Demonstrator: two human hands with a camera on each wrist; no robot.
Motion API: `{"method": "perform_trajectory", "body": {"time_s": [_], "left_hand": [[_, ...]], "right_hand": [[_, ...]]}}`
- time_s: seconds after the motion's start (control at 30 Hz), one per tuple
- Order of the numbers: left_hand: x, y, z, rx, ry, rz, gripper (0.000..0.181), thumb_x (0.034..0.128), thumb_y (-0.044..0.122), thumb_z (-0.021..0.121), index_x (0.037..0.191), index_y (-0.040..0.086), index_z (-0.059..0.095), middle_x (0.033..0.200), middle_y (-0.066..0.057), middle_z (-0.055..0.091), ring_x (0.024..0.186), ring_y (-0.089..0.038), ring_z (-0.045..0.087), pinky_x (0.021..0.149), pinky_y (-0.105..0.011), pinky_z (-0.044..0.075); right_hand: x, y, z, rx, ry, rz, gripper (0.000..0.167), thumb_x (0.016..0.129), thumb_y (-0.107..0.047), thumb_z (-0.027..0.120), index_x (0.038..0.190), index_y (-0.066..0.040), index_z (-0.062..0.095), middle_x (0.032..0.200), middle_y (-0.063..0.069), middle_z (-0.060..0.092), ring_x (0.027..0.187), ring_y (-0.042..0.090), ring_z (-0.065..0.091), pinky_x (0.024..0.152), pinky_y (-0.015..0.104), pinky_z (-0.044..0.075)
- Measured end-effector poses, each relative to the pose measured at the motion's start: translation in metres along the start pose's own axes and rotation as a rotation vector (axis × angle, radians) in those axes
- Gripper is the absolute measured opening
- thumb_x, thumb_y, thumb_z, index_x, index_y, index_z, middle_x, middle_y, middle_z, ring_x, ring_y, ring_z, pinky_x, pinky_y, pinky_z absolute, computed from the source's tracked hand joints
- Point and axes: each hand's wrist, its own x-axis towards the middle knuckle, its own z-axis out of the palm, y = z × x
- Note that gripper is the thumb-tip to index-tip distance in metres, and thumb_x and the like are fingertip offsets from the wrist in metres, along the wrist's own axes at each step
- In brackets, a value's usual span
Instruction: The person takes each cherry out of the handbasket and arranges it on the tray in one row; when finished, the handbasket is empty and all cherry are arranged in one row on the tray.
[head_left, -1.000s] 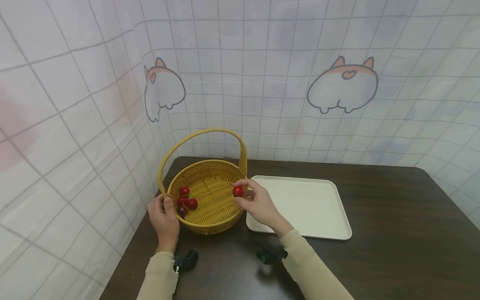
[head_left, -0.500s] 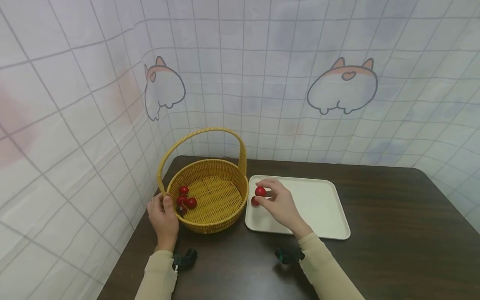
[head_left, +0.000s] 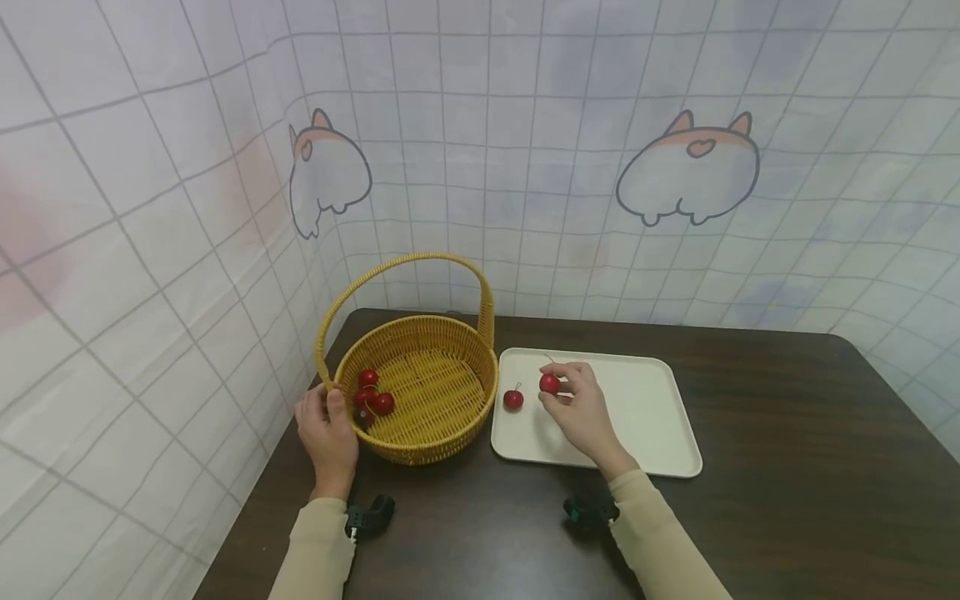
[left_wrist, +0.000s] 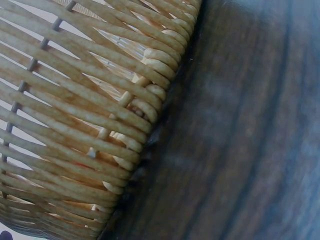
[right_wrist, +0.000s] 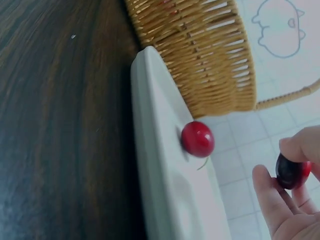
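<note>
My right hand pinches a red cherry with a thin stem between thumb and fingers, above the white tray. In the right wrist view that held cherry shows a dark side. A second cherry lies on the tray near its left edge, stem up. The yellow wicker basket stands left of the tray, with several cherries gathered at its left inside. At the basket's left rim, my left hand grips the edge by the handle's base, thumb on top; the other fingers are partly hidden.
The basket's tall arched handle rises over it. A dark wooden table extends to the right and front. Behind and left hangs a white grid-patterned curtain. Each wrist wears a black camera strap.
My right hand has carried its cherry rightward from the basket's right rim to over the tray, uncovering the cherry lying there. The left hand stays on the basket rim.
</note>
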Motion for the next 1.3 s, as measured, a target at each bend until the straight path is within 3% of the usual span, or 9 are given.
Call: {"method": "perform_trajectory", "body": {"time_s": [0.23,0.4,0.67,1.07,1.3], "left_hand": [[0.000,0.001,0.000,-0.004,-0.008,-0.008,0.053,0.1003,0.046,0.049,0.098,-0.005,0.064,0.079,-0.017,0.055,0.081,-0.012,0.038,0.074,-0.032,0.026],[0.000,0.001,-0.001,-0.009,-0.016,-0.014,0.054,0.0999,0.047,0.050,0.099,-0.005,0.064,0.079,-0.016,0.055,0.081,-0.010,0.037,0.073,-0.032,0.026],[-0.002,0.000,0.001,-0.008,-0.001,-0.003,0.054,0.0994,0.048,0.050,0.098,-0.004,0.065,0.077,-0.015,0.054,0.081,-0.011,0.037,0.074,-0.033,0.026],[-0.002,0.003,0.001,-0.018,-0.011,0.013,0.062,0.0987,0.052,0.046,0.100,-0.008,0.063,0.079,-0.016,0.054,0.083,-0.012,0.036,0.076,-0.035,0.025],[-0.001,0.002,0.002,-0.025,0.000,0.014,0.062,0.0984,0.052,0.047,0.099,-0.008,0.063,0.078,-0.016,0.054,0.082,-0.011,0.036,0.076,-0.034,0.025]], "right_hand": [[0.000,0.017,-0.002,-0.016,-0.008,0.053,0.038,0.087,-0.002,0.071,0.123,-0.007,0.062,0.121,0.012,0.054,0.105,0.031,0.063,0.088,0.039,0.053],[0.001,0.024,0.001,-0.056,-0.010,0.106,0.045,0.085,-0.004,0.072,0.128,-0.007,0.058,0.119,0.012,0.061,0.102,0.029,0.064,0.085,0.041,0.053],[0.003,0.031,0.010,-0.169,-0.039,0.182,0.038,0.084,-0.007,0.074,0.120,-0.005,0.063,0.120,0.012,0.063,0.100,0.027,0.063,0.086,0.043,0.051],[0.004,0.032,0.018,-0.280,-0.086,0.155,0.037,0.085,-0.017,0.074,0.121,-0.012,0.067,0.111,0.006,0.064,0.094,0.021,0.060,0.080,0.039,0.048],[0.005,0.033,0.019,-0.287,-0.090,0.167,0.038,0.084,-0.018,0.075,0.121,-0.012,0.066,0.111,0.005,0.065,0.090,0.020,0.058,0.077,0.037,0.046]]}}
